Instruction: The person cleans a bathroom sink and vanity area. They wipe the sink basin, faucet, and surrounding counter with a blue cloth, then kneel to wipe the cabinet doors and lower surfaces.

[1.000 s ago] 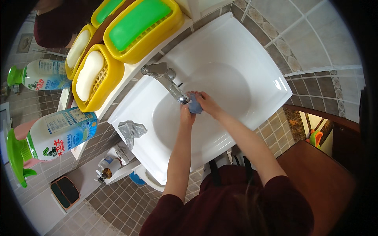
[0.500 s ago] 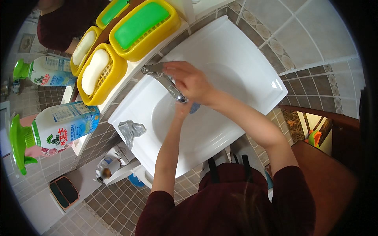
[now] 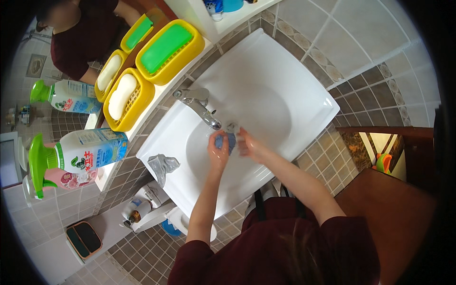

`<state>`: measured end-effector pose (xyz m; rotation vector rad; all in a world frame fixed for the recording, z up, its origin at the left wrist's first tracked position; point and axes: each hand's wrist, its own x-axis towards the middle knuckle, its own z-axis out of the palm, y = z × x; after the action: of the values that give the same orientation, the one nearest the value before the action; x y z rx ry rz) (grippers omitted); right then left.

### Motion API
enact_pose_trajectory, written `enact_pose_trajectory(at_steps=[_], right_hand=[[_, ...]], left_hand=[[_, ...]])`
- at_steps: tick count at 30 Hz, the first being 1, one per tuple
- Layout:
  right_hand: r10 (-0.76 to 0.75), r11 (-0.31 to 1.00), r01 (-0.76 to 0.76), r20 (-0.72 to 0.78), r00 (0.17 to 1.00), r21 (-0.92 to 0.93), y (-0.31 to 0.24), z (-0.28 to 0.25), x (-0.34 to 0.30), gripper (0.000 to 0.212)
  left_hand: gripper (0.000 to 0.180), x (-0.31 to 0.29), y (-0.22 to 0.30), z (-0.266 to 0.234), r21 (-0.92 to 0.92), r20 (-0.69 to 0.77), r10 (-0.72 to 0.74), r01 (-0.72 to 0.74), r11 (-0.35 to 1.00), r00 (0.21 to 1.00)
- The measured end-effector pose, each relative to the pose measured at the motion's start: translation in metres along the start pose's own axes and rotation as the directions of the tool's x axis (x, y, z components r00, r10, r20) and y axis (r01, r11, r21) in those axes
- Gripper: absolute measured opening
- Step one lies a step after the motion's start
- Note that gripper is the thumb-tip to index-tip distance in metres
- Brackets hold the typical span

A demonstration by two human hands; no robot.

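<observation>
Left hand [image 3: 219, 153]: curls its fingers round a small blue cloth, pinching the bunched fabric from the left side.
Right hand [image 3: 251, 148]: opens just beside the cloth, fingers extended and blurred by motion; cannot tell whether touching the fabric.
Small blue cloth [image 3: 230, 143]: hangs bunched over the bowl, just below the spout and near the drain [image 3: 232, 127].
Chrome faucet [image 3: 202, 111]: rises from the back of the basin, spout pointing toward the left hand.
White washbasin [image 3: 304, 135]: spreads under both hands, with a sunken oval bowl.
Silvery grey cloth [image 3: 165, 167]: lies crumpled on the left rim, well apart from both hands.
White shelf [image 3: 159, 98]: runs behind the basin, below a mirror.
Yellow soap dishes [image 3: 183, 66]: stand side by side on the shelf, holding a green soap bar [image 3: 166, 46] and a white soap bar [image 3: 122, 97].
Spray bottle [image 3: 92, 148]: stands near the white bar; has a green trigger head and a white-and-blue body.
Mirror [image 3: 61, 71]: reflects the bottle, the dishes and a person in a maroon top.
</observation>
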<state>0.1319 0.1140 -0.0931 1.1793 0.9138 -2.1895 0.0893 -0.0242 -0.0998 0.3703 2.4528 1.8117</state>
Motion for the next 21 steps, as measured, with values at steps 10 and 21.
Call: enact_pose_trajectory(at_steps=[10, 21], right_hand=[[-0.305, 0.761, 0.306, -0.101, 0.947, 0.573, 0.02, 0.042, 0.012, 0.019], [-0.87, 0.39, 0.803, 0.105, 0.482, -0.45, 0.035, 0.039, 0.002, 0.029]], left_hand=[[0.023, -0.034, 0.025, 0.042, -0.373, -0.301, -0.227, 0.104, 0.922, 0.926], [0.039, 0.005, -0.013, 0.015, -0.686, 0.718, -0.475, 0.633, -0.358, 0.51]])
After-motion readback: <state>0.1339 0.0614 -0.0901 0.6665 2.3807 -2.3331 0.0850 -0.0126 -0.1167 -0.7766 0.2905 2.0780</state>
